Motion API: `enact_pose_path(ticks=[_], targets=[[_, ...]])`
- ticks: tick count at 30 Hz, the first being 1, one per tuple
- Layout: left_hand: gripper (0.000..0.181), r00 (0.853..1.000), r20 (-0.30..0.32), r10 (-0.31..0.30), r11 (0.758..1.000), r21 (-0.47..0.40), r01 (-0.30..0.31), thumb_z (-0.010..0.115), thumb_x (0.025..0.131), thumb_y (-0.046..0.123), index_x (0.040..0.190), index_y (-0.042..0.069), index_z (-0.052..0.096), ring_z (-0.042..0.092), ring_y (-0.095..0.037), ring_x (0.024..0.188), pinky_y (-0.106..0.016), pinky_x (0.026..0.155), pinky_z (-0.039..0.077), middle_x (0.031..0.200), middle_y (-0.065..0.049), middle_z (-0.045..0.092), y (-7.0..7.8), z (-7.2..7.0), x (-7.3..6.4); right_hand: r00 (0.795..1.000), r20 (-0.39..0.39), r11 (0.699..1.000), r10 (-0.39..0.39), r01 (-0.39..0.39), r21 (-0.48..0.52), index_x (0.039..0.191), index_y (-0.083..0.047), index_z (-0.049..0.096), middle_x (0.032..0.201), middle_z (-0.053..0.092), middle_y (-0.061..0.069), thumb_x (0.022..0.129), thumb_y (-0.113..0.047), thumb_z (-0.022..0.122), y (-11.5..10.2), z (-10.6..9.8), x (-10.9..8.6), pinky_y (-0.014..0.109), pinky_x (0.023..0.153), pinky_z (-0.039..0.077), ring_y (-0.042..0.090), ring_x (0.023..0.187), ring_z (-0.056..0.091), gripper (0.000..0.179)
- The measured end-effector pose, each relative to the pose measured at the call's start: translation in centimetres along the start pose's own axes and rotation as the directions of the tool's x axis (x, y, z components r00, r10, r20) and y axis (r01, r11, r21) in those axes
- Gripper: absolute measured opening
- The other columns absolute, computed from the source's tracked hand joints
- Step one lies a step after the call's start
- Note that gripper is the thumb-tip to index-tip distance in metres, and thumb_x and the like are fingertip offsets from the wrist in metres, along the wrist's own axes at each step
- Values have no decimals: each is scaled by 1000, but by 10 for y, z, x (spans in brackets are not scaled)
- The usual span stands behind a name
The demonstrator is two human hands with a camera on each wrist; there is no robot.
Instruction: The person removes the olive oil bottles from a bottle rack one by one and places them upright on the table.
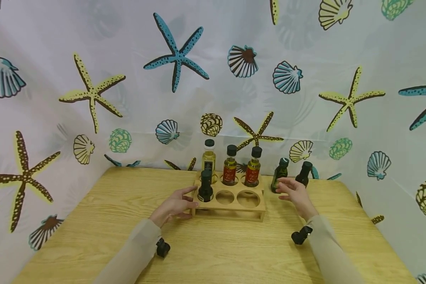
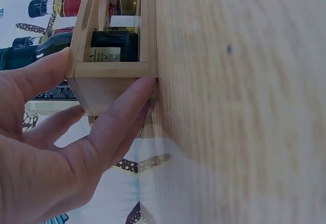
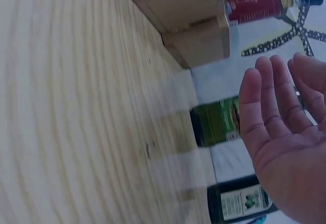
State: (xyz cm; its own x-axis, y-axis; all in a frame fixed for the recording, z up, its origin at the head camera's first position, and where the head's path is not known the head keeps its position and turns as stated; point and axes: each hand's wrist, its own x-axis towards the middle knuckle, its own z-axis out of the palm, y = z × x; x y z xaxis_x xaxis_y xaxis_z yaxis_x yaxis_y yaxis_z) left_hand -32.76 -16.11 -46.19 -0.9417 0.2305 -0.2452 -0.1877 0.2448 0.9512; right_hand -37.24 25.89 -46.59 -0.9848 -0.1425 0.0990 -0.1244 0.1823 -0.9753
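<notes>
My left hand (image 1: pixel 175 205) touches the left end of a two-row wooden bottle rack (image 1: pixel 230 206), its fingers nearly straight along the end piece (image 2: pixel 109 70) in the left wrist view. A dark bottle (image 1: pixel 206 189) stands in the front left hole; the other two front holes hold nothing. Behind it are a pale yellow bottle (image 1: pixel 208 159) and two red-labelled oil bottles (image 1: pixel 229 171). To the right of the rack my right hand (image 1: pixel 297 195), fingers extended, is close to a green bottle (image 3: pixel 216 122). It holds nothing, and whether it touches the bottle is unclear.
A second dark bottle (image 1: pixel 304 173) with a pale label stands right of the green one. Everything rests on a wooden table (image 1: pixel 234 252). A white cloth (image 1: pixel 213 90) printed with starfish and shells hangs close behind the bottles and along both sides.
</notes>
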Motion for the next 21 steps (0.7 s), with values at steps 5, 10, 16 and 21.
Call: enact_pose_path(ticks=[5,10,16,21], targets=[[72,1000,2,-5,1000,-13,5,66,94,8,156,22,31,46,-43,131,-50,85,57,148,-30,34,-1,0,-1,1000,18,998,19,-20,60,139,3,48,117,65,9,103,-26,53,-4,15,0,34,84,59,27,109,65,47],[72,1000,3,0,1000,-25,0,65,94,8,155,24,32,46,-42,132,-50,86,57,149,-30,33,0,-1,-1,999,29,993,40,-43,108,138,3,49,123,62,16,102,-24,54,-9,33,-1,35,85,58,14,99,66,45],[72,1000,-9,6,999,-41,-6,66,93,7,155,24,32,45,-44,133,-51,86,57,150,-31,32,-2,0,-1,999,23,996,34,-36,87,133,7,53,120,63,20,102,-22,55,-17,59,-3,33,81,58,25,103,65,42],[73,1000,-9,4,999,-54,-4,66,93,6,155,23,32,46,-45,131,-51,86,56,150,-32,31,-3,0,0,999,-41,999,24,-22,30,126,5,60,113,67,19,102,-17,55,-22,71,-4,30,76,56,33,105,64,34]])
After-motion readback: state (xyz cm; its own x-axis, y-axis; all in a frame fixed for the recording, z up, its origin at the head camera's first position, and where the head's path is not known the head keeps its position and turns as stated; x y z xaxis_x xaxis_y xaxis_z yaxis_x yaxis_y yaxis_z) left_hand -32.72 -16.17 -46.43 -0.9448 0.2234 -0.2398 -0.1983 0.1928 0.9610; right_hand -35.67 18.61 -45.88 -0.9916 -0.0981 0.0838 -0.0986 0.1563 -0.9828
